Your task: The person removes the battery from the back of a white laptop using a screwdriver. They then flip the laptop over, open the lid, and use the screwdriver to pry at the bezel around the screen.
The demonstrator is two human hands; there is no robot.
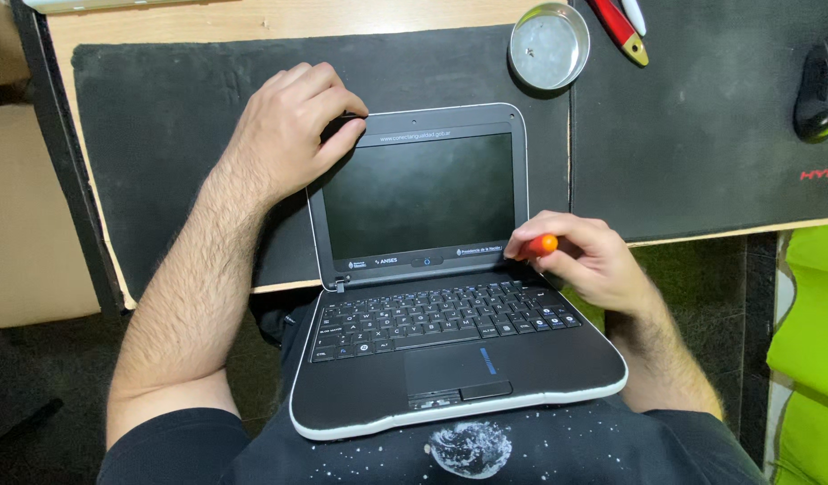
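Note:
A small black netbook (432, 346) with a white rim rests on my lap, lid up, its dark screen (418, 193) leaning against the desk edge. My left hand (288, 130) grips the lid's top left corner. My right hand (585, 256) holds an orange-handled tool (541, 244), its tip pressed at the lower right corner of the screen bezel near the hinge.
A black mat (162, 117) covers the wooden desk behind the lid. A round metal dish (548, 45) and a red-handled tool (619, 29) lie at the back. A second dark mat (701, 117) and a black mouse (820, 85) sit at right. Green fabric (809, 359) hangs at the right edge.

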